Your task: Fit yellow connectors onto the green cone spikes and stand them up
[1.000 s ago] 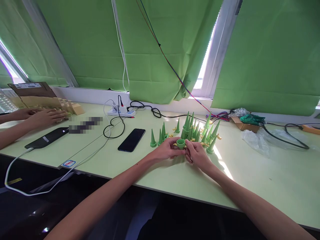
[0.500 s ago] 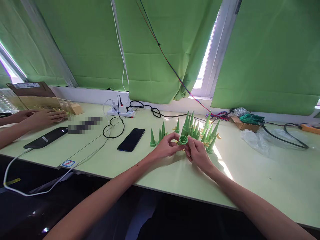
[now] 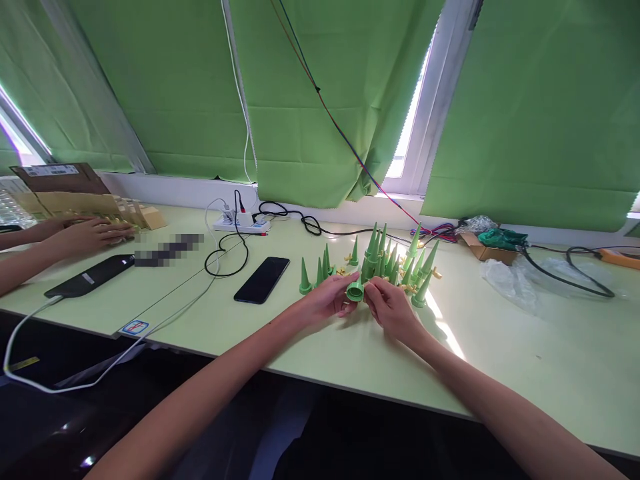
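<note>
My left hand [image 3: 331, 297] is closed around a green plant watering spike [image 3: 355, 292], whose hollow threaded end faces me. Close against its right side, my right hand [image 3: 393, 308] has its fingers pinched together; whatever lies between them is too small or hidden to name. Just beyond both hands stands a cluster of green watering spikes [image 3: 371, 250], points up, several with small yellow valves [image 3: 437, 273]. A few more spikes [image 3: 305, 277] stand left of my left hand.
A black phone [image 3: 262, 280] lies to the left. Further left are a power strip [image 3: 241, 223], cables and a co-worker's hands [image 3: 95, 233] by a cardboard box [image 3: 75, 200]. On the right are a small carton [image 3: 487, 248], clear plastic bags [image 3: 510, 283] and a black cable.
The held spike has moved slightly left and down, and its open end has tilted lower. My right hand has shifted a little left, its fingertips now beside the spike's rim.
</note>
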Demonstrator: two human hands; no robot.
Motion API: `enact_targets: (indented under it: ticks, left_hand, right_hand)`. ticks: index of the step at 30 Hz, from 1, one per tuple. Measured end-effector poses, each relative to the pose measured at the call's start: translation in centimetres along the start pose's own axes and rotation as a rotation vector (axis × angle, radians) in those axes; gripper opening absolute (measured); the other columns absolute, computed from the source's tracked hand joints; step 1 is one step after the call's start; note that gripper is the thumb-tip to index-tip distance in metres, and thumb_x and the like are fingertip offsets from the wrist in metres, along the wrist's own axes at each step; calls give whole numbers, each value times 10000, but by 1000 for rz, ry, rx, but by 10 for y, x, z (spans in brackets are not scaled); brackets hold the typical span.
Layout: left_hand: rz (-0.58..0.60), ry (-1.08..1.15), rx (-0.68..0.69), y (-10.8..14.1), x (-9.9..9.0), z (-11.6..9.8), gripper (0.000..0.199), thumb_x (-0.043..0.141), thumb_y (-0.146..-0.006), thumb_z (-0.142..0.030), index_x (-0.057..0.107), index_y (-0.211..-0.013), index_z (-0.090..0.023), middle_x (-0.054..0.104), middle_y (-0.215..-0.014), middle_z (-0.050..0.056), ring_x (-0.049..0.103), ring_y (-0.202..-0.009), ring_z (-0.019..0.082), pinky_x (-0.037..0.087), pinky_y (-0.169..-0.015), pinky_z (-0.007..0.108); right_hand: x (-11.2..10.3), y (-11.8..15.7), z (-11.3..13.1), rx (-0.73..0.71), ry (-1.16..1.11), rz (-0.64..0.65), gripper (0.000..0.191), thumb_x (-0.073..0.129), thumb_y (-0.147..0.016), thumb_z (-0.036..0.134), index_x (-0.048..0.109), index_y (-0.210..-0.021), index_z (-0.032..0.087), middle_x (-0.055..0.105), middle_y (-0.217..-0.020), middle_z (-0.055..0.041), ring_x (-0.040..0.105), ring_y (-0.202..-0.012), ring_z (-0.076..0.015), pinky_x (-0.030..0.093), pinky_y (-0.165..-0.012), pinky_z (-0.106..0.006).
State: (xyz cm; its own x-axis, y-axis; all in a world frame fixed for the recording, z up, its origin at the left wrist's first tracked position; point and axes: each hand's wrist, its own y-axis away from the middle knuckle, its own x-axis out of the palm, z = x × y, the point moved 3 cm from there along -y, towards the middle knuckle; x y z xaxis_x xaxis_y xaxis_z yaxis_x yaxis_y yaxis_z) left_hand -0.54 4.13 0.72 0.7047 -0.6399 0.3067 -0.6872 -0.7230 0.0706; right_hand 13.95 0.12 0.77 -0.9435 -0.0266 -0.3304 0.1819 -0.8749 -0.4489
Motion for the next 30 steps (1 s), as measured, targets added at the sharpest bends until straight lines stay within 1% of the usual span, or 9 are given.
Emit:
enact_targets:
  ticks: [3,8,11,13,16,19,22,26,30]
  left_hand:
    - [-8,16,-9,1,-1,-2,435,700,-825,-498,515,-660,-140,470,-519,-35,427,-413,55,289,-396,208]
    - [-26,14,-31,4,0,-4,415,751,-786,-471,531,-668,-139,368,-458,-72,405,-402,58,278,-398,205]
    - [20,21,-23,5,2,-6,393,744,-793,-460,543,-701,-135,444,-521,-48,431,-426,59,279,-394,205]
    - [28,28,-29,6,4,-6,377,742,-795,-454,549,-730,-136,455,-542,-45,446,-440,66,276,-392,206]
    - [-2,25,-38,7,3,-6,366,765,-774,-436,546,-746,-144,375,-511,-73,427,-440,69,278,-399,206]
    - [-33,8,-20,6,1,-5,384,783,-759,-427,518,-714,-152,292,-499,-99,354,-427,47,306,-414,207]
    - [-28,-38,13,6,1,-5,414,780,-757,-453,501,-704,-151,326,-545,-90,335,-439,36,312,-407,209]
    - [-36,-144,65,7,4,-7,421,757,-770,-489,540,-740,-129,333,-620,-79,324,-461,25,297,-392,202]
    - [8,-187,96,8,7,-7,394,717,-808,-492,595,-842,-120,407,-708,-46,385,-514,35,310,-392,190]
  right_hand:
    - [1,0,-2,-19,35,20,415,412,-1006,468,409,-674,219,434,-564,45,373,-498,-104,309,-491,-250]
    - [1,0,-3,-56,51,28,388,402,-1012,439,394,-689,225,438,-550,47,371,-497,-108,302,-503,-257]
    - [1,0,-3,-75,55,39,381,393,-1017,435,386,-697,226,436,-540,51,369,-494,-108,301,-509,-260]
    - [1,0,-2,-81,66,39,386,389,-1019,430,373,-691,227,437,-534,52,370,-492,-107,302,-516,-261]
    - [1,0,-1,-87,90,45,389,390,-1019,424,371,-685,226,447,-533,49,378,-494,-106,307,-524,-263]
    - [1,1,-1,-79,86,57,389,386,-1020,427,377,-687,226,450,-526,49,384,-487,-106,310,-519,-263]
    - [0,1,-1,-78,70,62,407,380,-1020,447,384,-678,226,451,-514,47,386,-472,-106,313,-507,-263]
    - [1,1,-1,-55,19,65,458,369,-1016,496,431,-656,220,454,-480,40,393,-437,-106,319,-480,-265]
    - [3,2,0,-3,-99,74,527,360,-1005,549,434,-602,218,443,-436,37,388,-387,-100,321,-447,-265]
